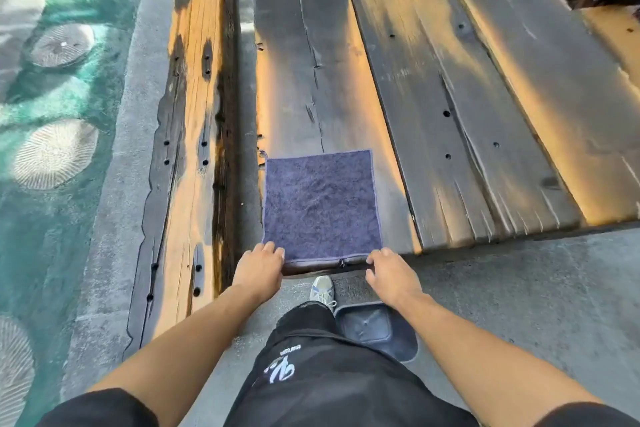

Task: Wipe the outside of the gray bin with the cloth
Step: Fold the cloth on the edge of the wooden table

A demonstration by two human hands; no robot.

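A dark blue cloth (322,204) lies flat and square on the near end of a weathered wooden table (450,97). My left hand (259,265) touches the cloth's near left corner, fingers curled at the table edge. My right hand (389,270) holds the near right corner, fingers bent over the hem. The gray bin (375,326) stands on the concrete floor beside my right leg, below my right forearm; I look down into its open top, and my leg and arm hide part of it.
A long wooden bench (194,149) runs along the table's left side with a narrow gap between them. Green patterned ground (52,114) lies farther left. My shoe (322,289) stands on the concrete just under the table's end.
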